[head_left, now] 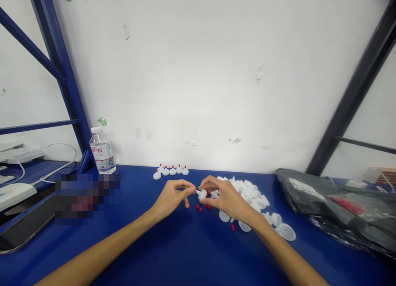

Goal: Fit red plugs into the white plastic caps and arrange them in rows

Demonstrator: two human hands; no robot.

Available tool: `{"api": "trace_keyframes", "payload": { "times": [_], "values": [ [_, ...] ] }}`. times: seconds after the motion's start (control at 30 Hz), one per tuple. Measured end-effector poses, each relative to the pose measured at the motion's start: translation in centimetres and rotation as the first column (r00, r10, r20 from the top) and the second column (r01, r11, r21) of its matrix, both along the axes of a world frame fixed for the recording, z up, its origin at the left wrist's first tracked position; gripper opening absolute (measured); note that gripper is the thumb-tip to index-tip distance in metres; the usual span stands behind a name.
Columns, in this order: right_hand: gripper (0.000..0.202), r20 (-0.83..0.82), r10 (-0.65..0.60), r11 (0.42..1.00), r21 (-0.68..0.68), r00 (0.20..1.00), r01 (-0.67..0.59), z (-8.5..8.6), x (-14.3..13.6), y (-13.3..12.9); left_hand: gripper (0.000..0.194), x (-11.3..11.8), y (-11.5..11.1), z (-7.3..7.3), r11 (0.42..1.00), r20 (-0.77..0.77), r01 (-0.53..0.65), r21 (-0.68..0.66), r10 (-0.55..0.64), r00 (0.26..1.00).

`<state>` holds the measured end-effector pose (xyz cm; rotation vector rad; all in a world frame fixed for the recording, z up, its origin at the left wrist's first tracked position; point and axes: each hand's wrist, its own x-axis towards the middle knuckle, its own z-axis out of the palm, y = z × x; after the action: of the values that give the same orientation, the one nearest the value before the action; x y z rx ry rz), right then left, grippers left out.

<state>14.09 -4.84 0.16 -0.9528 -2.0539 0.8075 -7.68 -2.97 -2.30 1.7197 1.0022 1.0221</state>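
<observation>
My right hand grips a white nozzle cap between thumb and fingertips, its spout pointing left. At the spout's tip, my left hand pinches a small red tip cap, mostly hidden by the fingers; whether it sits on the spout I cannot tell. Below the hands lie several loose red tip caps. A heap of white nozzle caps spreads behind and to the right of my right hand, partly covered by it. Towards the wall stand several white caps with red tips, upright in a loose group.
A water bottle stands at the back left by a blue metal frame. Dark plastic bags lie on the right. At the left are a black flat object and a white device with a cable. A white wall closes off the blue table.
</observation>
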Motion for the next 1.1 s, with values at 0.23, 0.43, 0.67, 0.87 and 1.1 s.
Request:
{"api": "trace_keyframes", "payload": {
  "times": [0.23, 0.43, 0.67, 0.87, 1.1],
  "values": [
    [0.025, -0.019, 0.010, 0.999, 0.038, 1.000, -0.009, -0.4, -0.3, 0.1, 0.036, 0.1, -0.2, -0.1, 1.000, 0.020, -0.006, 0.021, 0.005, 1.000],
    [0.024, -0.030, -0.011, 0.994, 0.107, 1.000, 0.014, -0.6, -0.9, 0.0, 0.038, 0.1, -0.1, 0.0, 0.999, 0.046, -0.043, 0.027, 0.042, 0.998],
    [0.026, 0.013, -0.219, 0.946, 0.250, 0.976, 0.208, 0.1, -0.6, -0.3, 0.031, -2.2, 1.9, 1.1, 0.960, -0.065, -0.229, 0.163, 0.242, 0.968],
    [0.019, -0.036, -0.269, 0.928, 0.257, 0.962, 0.269, 0.4, -0.3, -0.3, 0.025, -6.2, 4.2, 0.6, 0.817, -0.536, -0.211, 0.536, 0.523, 0.663],
    [0.018, -0.040, -0.237, 0.930, 0.281, 0.971, 0.239, 0.3, -0.7, -0.4, 0.032, -6.3, 4.8, -0.2, 0.805, -0.619, -0.185, 0.563, 0.560, 0.551]
  ]
}}
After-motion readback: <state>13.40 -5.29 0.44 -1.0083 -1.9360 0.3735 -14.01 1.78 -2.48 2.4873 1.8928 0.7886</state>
